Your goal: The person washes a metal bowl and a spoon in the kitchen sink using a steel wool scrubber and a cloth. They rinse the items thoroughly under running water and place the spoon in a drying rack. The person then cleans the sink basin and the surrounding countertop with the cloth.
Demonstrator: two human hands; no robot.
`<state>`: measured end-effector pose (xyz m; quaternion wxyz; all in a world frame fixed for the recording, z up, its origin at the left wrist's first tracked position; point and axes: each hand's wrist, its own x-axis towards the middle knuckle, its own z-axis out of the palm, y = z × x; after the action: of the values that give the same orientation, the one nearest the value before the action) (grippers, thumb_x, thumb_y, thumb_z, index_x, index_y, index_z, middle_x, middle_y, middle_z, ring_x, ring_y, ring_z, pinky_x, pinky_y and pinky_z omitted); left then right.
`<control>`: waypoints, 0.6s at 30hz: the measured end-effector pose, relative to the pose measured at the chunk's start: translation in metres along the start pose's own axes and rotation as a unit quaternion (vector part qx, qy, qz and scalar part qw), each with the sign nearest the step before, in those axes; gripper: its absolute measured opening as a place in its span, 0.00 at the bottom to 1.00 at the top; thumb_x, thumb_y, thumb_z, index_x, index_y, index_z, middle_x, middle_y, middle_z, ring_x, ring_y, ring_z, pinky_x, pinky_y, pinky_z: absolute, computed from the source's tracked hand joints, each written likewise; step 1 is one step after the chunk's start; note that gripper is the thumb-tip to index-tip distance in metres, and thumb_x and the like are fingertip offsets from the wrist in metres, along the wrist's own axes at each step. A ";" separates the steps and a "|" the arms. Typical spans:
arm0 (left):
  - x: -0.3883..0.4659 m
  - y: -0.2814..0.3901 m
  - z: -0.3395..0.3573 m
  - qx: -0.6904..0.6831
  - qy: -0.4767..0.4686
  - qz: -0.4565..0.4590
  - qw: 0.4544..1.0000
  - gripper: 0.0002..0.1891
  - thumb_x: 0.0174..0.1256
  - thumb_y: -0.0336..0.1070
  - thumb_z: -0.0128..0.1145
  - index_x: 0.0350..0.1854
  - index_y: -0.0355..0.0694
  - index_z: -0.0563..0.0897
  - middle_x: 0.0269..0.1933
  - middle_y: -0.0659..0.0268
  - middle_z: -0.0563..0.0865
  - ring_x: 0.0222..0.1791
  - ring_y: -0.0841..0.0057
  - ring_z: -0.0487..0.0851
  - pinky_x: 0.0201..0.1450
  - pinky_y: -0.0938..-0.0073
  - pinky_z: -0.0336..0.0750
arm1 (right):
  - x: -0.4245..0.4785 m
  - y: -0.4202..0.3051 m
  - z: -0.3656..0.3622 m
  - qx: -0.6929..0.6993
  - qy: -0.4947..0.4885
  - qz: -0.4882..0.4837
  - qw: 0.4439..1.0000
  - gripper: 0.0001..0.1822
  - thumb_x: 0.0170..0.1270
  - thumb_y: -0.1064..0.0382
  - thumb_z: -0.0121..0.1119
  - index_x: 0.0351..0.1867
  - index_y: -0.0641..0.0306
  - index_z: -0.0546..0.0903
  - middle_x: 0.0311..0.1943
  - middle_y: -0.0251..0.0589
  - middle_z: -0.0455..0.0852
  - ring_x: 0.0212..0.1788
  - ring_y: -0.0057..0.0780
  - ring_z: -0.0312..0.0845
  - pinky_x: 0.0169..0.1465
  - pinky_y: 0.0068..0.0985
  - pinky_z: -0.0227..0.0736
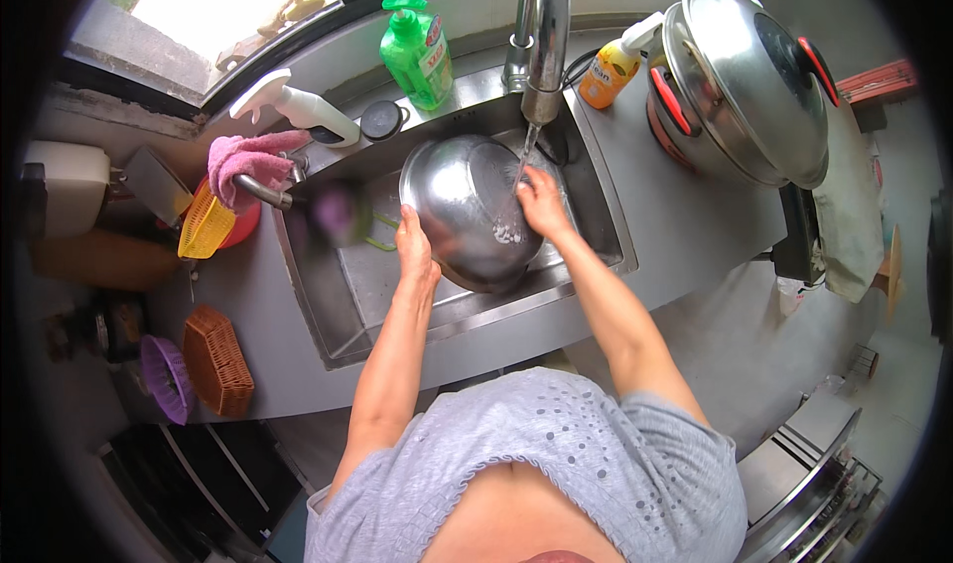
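A stainless steel basin (465, 213) is tilted in the sink (350, 347), with its rounded underside towards me. My left hand (415, 250) grips its rim on the left, thumb on the outside. On the right, the fingers of my right hand (543, 202) touch the underside near the base, with nothing seen held in them. Water (529, 146) runs from the faucet (543, 101) beside those fingers, and white suds (508, 233) show on the metal below.
Along the sink's back edge stand a green pump bottle (421, 60) and a white spray bottle (320, 116). A pink cloth (249, 164) hangs over a metal spout at left. To the right are an orange bottle (610, 75) and a large lidded pot (744, 94). A wicker basket (217, 362) sits lower left.
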<state>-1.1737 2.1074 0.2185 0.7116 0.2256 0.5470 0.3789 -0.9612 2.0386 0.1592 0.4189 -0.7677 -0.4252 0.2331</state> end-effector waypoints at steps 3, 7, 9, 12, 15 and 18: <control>-0.002 0.010 0.022 0.006 0.026 0.035 0.999 0.24 0.76 0.55 0.40 0.45 0.37 0.78 0.35 0.67 0.83 0.35 0.76 0.81 0.42 0.69 0.79 | -0.015 0.032 -0.002 -0.004 0.012 0.045 0.999 0.23 0.63 0.59 0.55 0.59 0.65 0.74 0.57 0.58 0.74 0.60 0.52 0.70 0.64 0.36 0.64; 0.011 0.005 0.007 0.043 0.012 0.076 0.996 0.24 0.76 0.54 0.41 0.46 0.35 0.79 0.38 0.68 0.83 0.37 0.79 0.79 0.42 0.75 0.75 | -0.072 -0.100 -0.019 -0.002 -0.067 -0.148 0.987 0.21 0.61 0.61 0.58 0.57 0.53 0.77 0.63 0.52 0.67 0.66 0.52 0.61 0.67 0.42 0.59; 0.003 0.003 0.022 0.088 0.001 0.134 0.987 0.25 0.75 0.55 0.42 0.41 0.34 0.79 0.33 0.70 0.80 0.32 0.81 0.74 0.36 0.76 0.72 | -0.054 -0.121 -0.016 -0.018 -0.024 -0.196 0.980 0.21 0.61 0.61 0.59 0.57 0.55 0.76 0.61 0.51 0.70 0.64 0.50 0.64 0.66 0.39 0.61; -0.008 0.006 0.044 0.161 -0.038 0.195 0.967 0.26 0.75 0.56 0.43 0.34 0.34 0.79 0.27 0.72 0.76 0.28 0.83 0.69 0.32 0.76 0.68 | 0.026 -0.062 -0.012 0.091 0.057 -0.049 0.993 0.21 0.65 0.60 0.55 0.59 0.61 0.74 0.56 0.52 0.75 0.59 0.48 0.71 0.64 0.35 0.64; -0.013 0.017 0.043 0.270 -0.042 0.256 0.927 0.29 0.74 0.59 0.43 0.27 0.33 0.77 0.22 0.72 0.71 0.26 0.82 0.65 0.30 0.75 0.65 | 0.023 -0.019 -0.013 0.103 0.034 0.047 0.993 0.21 0.69 0.59 0.50 0.61 0.61 0.72 0.59 0.54 0.73 0.62 0.48 0.68 0.65 0.36 0.62; -0.022 0.037 0.040 0.315 -0.034 0.297 0.901 0.31 0.74 0.59 0.41 0.24 0.33 0.73 0.20 0.69 0.70 0.25 0.79 0.64 0.28 0.71 0.64 | -0.037 -0.083 -0.017 0.118 0.023 -0.150 0.981 0.22 0.65 0.63 0.52 0.61 0.62 0.74 0.63 0.52 0.70 0.69 0.47 0.60 0.71 0.39 0.53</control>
<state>-1.1493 2.1162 0.2706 0.4763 0.6024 0.5207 0.3728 -1.0065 2.0233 0.2379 0.5462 -0.6461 -0.4949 0.1983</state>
